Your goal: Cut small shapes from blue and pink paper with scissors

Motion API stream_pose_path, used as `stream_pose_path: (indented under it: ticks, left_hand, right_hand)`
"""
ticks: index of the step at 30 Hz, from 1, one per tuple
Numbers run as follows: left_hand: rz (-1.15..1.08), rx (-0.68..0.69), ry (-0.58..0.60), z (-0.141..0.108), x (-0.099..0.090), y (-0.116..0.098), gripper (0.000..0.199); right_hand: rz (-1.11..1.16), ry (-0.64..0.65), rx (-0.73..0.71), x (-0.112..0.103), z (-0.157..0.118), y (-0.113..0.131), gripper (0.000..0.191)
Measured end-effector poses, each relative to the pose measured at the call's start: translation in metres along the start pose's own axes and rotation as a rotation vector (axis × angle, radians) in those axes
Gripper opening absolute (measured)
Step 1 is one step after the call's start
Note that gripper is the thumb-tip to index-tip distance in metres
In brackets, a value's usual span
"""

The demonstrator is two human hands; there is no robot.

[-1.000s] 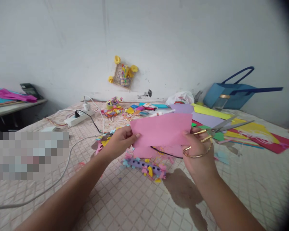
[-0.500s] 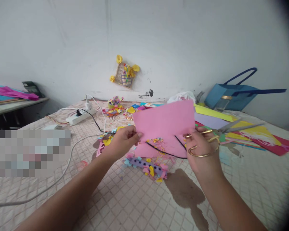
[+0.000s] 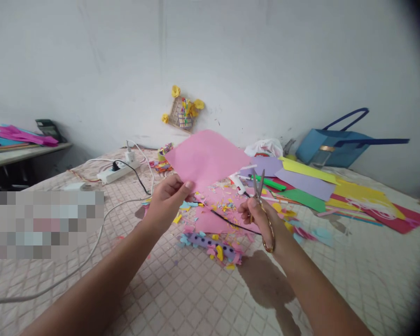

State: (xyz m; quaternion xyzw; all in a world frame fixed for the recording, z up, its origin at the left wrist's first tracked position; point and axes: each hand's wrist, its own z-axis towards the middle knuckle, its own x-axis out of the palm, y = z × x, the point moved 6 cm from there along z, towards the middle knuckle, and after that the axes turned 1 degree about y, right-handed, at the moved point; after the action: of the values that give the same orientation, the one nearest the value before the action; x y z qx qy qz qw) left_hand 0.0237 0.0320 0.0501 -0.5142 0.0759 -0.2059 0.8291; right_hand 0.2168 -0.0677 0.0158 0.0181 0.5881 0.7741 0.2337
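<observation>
Between the thumb and fingers of my left hand (image 3: 170,200) is the lower corner of a pink sheet of paper (image 3: 210,156), raised above the table. My right hand (image 3: 264,214) is closed on gold-handled scissors (image 3: 258,184), their blades pointing up and slightly parted, apart from the sheet. A white glue gun (image 3: 238,183) lies just beyond the scissors, and its black cord (image 3: 234,224) passes below my right hand. Nearer to me rests a purple strip (image 3: 212,245) with dark dots and pink, blue and yellow paper pieces along its edges.
Coloured sheets (image 3: 308,184) are spread on the right, before a blue bag (image 3: 332,147). A white power strip (image 3: 118,171) with cables stands at the left. Paper scraps (image 3: 227,205) litter the table's middle. A yellow-flowered decoration (image 3: 184,112) hangs on the wall.
My right hand has let go of the pink sheet and moved left and down, swinging the scissors upright. The sheet has shifted left and turned cornerwise in my left hand, uncovering the glue gun.
</observation>
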Motion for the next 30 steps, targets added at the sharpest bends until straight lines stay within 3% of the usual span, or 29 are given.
stream_pose_path:
  ticks: [4,7,18,24,27,30]
  left_hand:
    - [-0.053,-0.012,0.024,0.002,-0.002,0.001,0.015]
    - [-0.028,-0.044,0.08,0.001,0.002,0.001,0.013]
    - [0.139,-0.081,0.265,0.005,0.001,0.005,0.014]
    - [-0.008,-0.078,0.231,0.004,-0.002,0.003,0.015]
    - [-0.181,-0.034,0.302,-0.003,0.007,-0.006,0.037]
    - [-0.169,-0.044,0.463,-0.015,0.023,-0.01,0.059]
  right_hand:
    - [-0.077,0.204,-0.024,0.012,-0.003,-0.002,0.049]
    - [-0.03,0.273,-0.044,0.017,-0.006,0.001,0.051]
    - [-0.012,0.192,-0.06,0.013,-0.004,0.009,0.046]
    - [-0.146,0.118,-0.109,0.011,-0.008,0.01,0.041]
    - [-0.115,0.105,-0.131,0.012,-0.009,0.013,0.041]
    - [-0.015,0.117,-0.145,0.018,-0.012,0.019,0.042]
